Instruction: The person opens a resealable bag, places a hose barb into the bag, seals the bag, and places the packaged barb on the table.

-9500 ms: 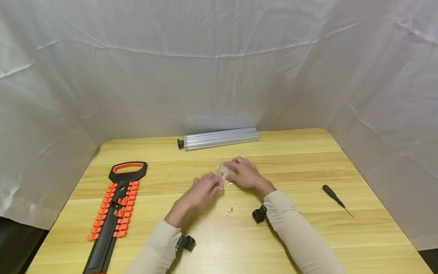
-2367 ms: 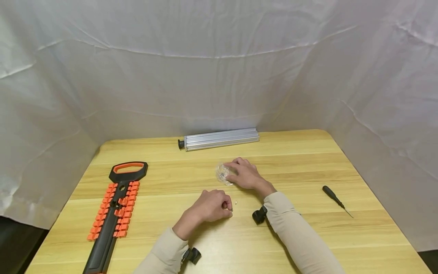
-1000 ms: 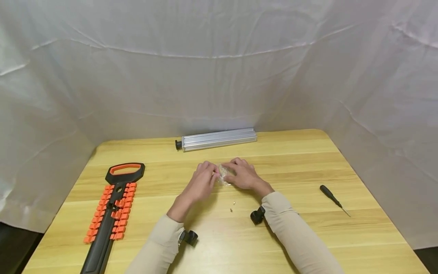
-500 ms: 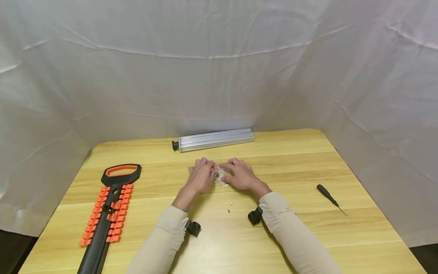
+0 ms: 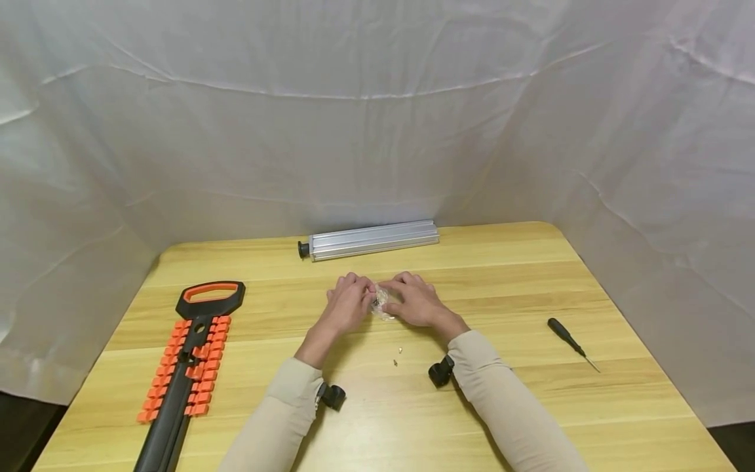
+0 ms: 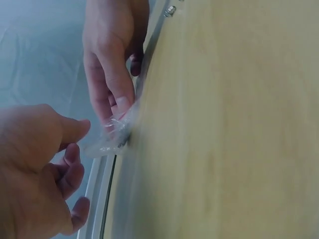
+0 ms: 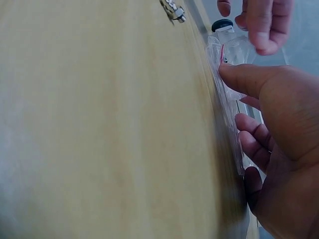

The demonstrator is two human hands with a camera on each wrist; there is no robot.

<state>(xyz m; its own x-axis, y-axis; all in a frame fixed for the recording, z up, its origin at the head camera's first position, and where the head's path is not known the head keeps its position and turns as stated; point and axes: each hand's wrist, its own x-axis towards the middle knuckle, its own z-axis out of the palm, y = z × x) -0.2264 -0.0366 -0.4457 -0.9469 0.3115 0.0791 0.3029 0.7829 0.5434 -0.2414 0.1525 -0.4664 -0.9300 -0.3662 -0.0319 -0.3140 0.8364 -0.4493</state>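
Observation:
My right hand (image 5: 415,303) pinches a small clear plastic zip bag (image 5: 382,308) between thumb and fingers. In the right wrist view the thumb lies on the bag (image 7: 215,55) by its red strip. Dark small pieces show inside it. My left hand (image 5: 347,303) has its fingertips right at the bag's left edge. In the left wrist view the left hand (image 6: 37,169) has bent fingers and its thumb close to the bag (image 6: 112,142); I cannot tell what its fingertips hold. Two small shiny metal pieces, one (image 5: 400,350) beyond the other (image 5: 396,362), lie nearer me on the table.
A silver aluminium profile (image 5: 374,240) with a black knob lies at the table's back edge. On the left is a black rack (image 5: 177,380) with orange clips and a handle. A black screwdriver (image 5: 566,335) lies at right. Pale curtains (image 5: 366,131) enclose the wooden table (image 5: 501,406).
My left hand went down to the loose metal pieces, then back to the bag. Fewer pieces lie on the table than 9.5 seconds ago. My right hand has stayed at the bag.

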